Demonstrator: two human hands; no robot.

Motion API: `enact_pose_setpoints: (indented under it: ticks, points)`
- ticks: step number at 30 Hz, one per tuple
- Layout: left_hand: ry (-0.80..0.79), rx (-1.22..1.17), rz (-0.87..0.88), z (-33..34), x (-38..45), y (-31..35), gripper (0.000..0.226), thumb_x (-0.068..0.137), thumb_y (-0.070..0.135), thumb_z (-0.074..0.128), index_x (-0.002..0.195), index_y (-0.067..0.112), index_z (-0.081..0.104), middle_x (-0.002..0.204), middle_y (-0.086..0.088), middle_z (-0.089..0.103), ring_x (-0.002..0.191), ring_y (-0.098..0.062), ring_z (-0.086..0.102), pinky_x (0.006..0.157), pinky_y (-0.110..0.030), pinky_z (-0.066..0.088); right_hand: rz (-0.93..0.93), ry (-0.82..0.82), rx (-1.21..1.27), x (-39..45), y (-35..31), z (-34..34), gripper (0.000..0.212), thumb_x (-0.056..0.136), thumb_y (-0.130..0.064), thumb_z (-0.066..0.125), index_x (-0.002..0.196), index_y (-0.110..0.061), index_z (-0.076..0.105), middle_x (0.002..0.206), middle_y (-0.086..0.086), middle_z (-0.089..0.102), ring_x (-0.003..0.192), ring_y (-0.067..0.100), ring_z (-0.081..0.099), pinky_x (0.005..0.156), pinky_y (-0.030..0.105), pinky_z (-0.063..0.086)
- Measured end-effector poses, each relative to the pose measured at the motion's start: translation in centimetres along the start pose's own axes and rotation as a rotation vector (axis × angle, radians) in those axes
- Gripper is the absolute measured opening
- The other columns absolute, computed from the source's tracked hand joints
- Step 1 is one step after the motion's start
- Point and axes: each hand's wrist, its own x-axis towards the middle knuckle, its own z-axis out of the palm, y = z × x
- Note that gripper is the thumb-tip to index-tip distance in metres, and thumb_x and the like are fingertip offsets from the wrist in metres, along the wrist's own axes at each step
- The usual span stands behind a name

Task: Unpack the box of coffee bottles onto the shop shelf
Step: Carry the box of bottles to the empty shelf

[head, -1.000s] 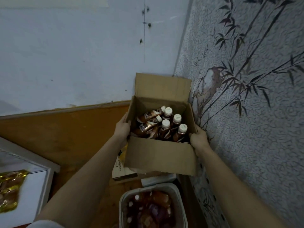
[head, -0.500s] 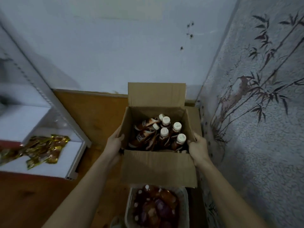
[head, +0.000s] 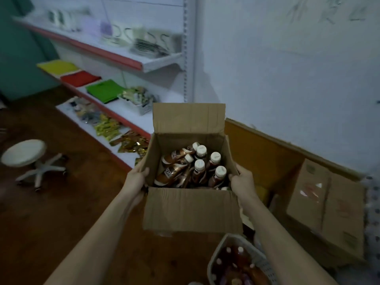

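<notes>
An open cardboard box (head: 191,210) is held up in front of me, its flaps standing open. Inside are several brown coffee bottles (head: 198,168) with white caps, some upright, others lying on their sides. My left hand (head: 136,178) grips the box's left wall and my right hand (head: 242,181) grips its right wall. The white shop shelf (head: 131,120) with red edging runs along the left, its tiers stocked with packets, coloured cloths and cups.
A white basket of bottles (head: 236,264) sits on the wooden floor below the box. Closed cardboard boxes (head: 324,212) stand at the right by the wall. A white wheeled stool (head: 30,159) stands on the floor at left.
The view has swung left with the box still in both hands. The shelf, stool and more boxes have come into view, and the patterned wall has gone out of view.
</notes>
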Motion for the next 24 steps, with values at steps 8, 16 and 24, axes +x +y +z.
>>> enact_pose_setpoints:
  ticks: [8, 16, 24]
  points:
    - [0.230, -0.087, 0.059, -21.2, -2.7, 3.6, 0.049, 0.102, 0.007, 0.032, 0.143, 0.031, 0.044, 0.128, -0.005, 0.060, 0.111, -0.025, 0.062, 0.080, -0.037, 0.055, 0.032, -0.227, -0.025, -2.3, -3.3, 21.7, 0.049, 0.088, 0.010, 0.043, 0.091, -0.032, 0.069, 0.096, 0.005, 0.071, 0.093, 0.023, 0.066, 0.088, 0.047, 0.056]
    - [0.518, -0.199, 0.062, -35.9, -2.2, 5.9, 0.049, 0.102, 0.009, 0.033, 0.143, 0.034, 0.042, 0.133, -0.005, 0.053, 0.111, -0.025, 0.056, 0.079, -0.038, 0.053, -0.030, -0.555, -0.086, -0.2, -6.3, 41.2, 0.032, 0.092, -0.005, 0.050, 0.106, -0.022, 0.074, 0.099, 0.000, 0.075, 0.096, 0.019, 0.069, 0.075, 0.035, 0.059]
    - [0.764, -0.287, 0.089, -46.3, 6.3, 9.4, 0.049, 0.103, 0.009, 0.031, 0.147, 0.032, 0.035, 0.145, -0.010, 0.043, 0.095, -0.020, 0.058, 0.065, -0.034, 0.054, -0.088, -0.782, -0.134, 7.0, -10.5, 59.9, 0.027, 0.091, -0.004, 0.051, 0.096, -0.022, 0.070, 0.089, -0.002, 0.070, 0.086, 0.018, 0.064, 0.068, 0.030, 0.050]
